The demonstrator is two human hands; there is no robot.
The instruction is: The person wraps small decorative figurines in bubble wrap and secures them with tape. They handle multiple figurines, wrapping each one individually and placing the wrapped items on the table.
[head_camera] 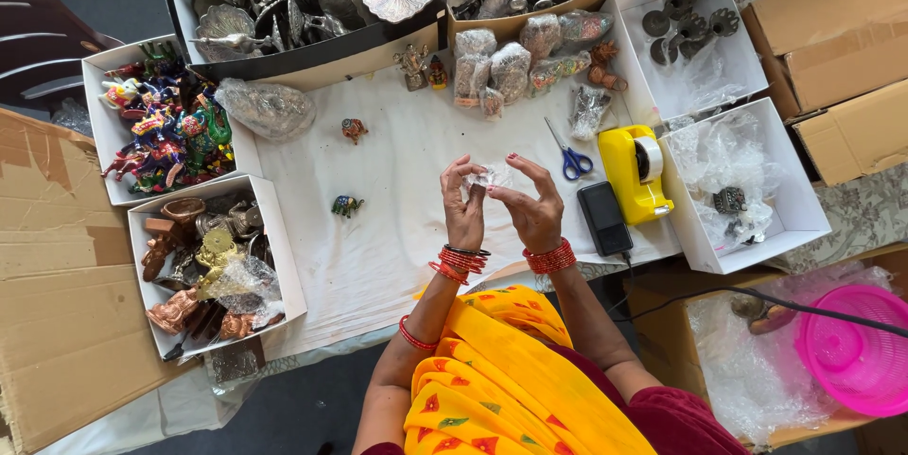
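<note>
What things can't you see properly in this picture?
- Head view: the small clear-wrapped item is mostly hidden by the left hand and right hand holding it.
- The pink basket is cut off by the right edge.
- The figurines in the white box are too small to identify.

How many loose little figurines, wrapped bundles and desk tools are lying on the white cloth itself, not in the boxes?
Unwrapped small figurines: 4 (elephants and, two more at and)
Large wrapped bundle: 1
Scissors: 1
Yellow tape dispenser: 1
Black phone: 1
Total: 8
The small wrapped bundles near the top overlap too much to count.
</note>
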